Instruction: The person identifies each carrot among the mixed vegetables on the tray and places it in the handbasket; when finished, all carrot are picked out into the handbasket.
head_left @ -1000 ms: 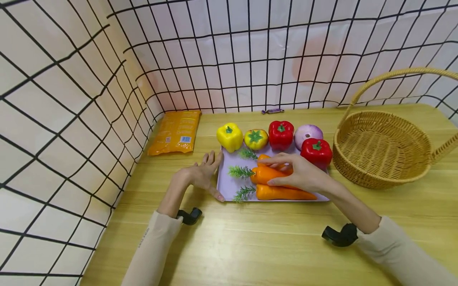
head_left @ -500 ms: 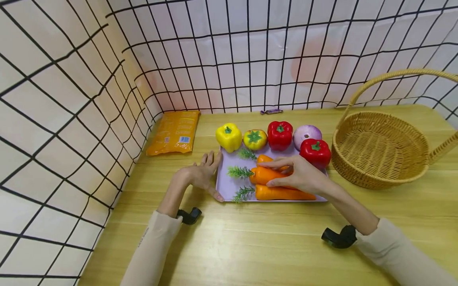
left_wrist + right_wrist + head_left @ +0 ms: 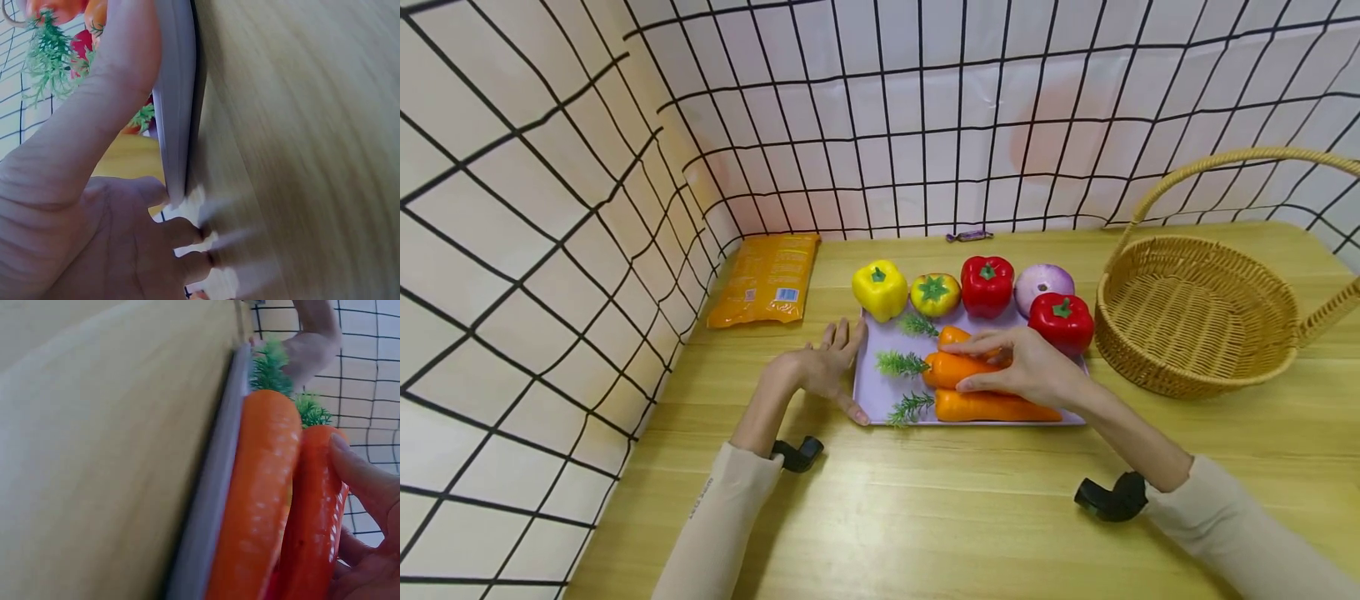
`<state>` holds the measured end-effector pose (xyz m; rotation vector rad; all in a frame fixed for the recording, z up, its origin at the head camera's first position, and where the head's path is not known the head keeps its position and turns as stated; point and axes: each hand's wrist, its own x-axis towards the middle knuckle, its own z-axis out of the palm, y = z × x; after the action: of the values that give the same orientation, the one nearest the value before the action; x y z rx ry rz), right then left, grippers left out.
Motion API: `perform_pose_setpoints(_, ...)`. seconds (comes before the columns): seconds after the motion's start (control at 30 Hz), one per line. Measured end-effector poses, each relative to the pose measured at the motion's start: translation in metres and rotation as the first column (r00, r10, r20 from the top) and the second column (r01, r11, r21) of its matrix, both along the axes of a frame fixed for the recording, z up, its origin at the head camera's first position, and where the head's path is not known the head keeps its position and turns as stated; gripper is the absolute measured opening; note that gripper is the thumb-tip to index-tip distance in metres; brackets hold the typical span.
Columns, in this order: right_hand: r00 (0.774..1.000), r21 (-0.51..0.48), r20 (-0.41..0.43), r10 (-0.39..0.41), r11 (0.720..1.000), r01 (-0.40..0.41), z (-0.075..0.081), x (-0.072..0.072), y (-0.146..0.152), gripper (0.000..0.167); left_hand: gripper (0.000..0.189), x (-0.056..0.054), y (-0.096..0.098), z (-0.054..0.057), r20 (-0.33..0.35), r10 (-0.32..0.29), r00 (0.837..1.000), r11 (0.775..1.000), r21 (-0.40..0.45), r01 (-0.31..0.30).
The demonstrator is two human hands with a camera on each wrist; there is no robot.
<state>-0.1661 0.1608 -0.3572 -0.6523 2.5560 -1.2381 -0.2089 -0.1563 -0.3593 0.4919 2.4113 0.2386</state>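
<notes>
My right hand (image 3: 1037, 365) holds the middle carrot (image 3: 949, 370) between thumb and fingers; the right wrist view shows the thumb along this carrot's side. The carrot lies on a pale purple tray (image 3: 871, 400), its green leaves pointing left. In front of it is a second carrot (image 3: 996, 407), and behind it a third carrot (image 3: 953, 334) is partly covered by my fingers. My left hand (image 3: 823, 371) is spread at the tray's left side, with thumb and forefinger at the rim. In the left wrist view the thumb (image 3: 125, 69) overlaps the tray wall (image 3: 175, 94).
Along the tray's back sit a yellow pepper (image 3: 880, 292), a yellow tomato-like fruit (image 3: 943, 305), a red pepper (image 3: 987, 292), a purple onion (image 3: 1036, 283) and another red pepper (image 3: 1062, 329). A wicker basket (image 3: 1195, 383) stands right, an orange packet (image 3: 767, 279) left, a wrapped candy (image 3: 970, 236) behind.
</notes>
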Motion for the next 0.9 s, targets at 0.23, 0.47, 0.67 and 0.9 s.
perform_pose_setpoints(0.23, 0.999, -0.062, -0.036, 0.015, 0.998, -0.017, 0.029, 0.003, 0.009, 0.048, 0.147, 0.0, 0.0, 0.0, -0.007, -0.004, 1.0, 1.0, -0.006, 0.004)
perform_pose_setpoints(0.47, 0.989, -0.053, -0.098, -0.113, 0.993, 0.109, 0.06, -0.001, 0.041, 0.047, 0.147, 0.0, 0.0, 0.001, -0.002, -0.003, 1.0, 1.0, -0.014, 0.003)
perform_pose_setpoints(0.67, 0.955, 0.008, -0.122, -0.271, 0.962, 0.274, 0.074, -0.009, 0.084, 0.052, 0.146, 0.001, 0.0, 0.0, -0.004, -0.005, 1.0, 1.0, -0.018, 0.005)
perform_pose_setpoints(0.9, 0.919, 0.077, -0.087, -0.384, 0.918, 0.39, 0.08, -0.019, 0.13, 0.058, 0.147, 0.0, 0.001, 0.002, 0.005, -0.01, 1.0, 0.999, -0.034, 0.01)
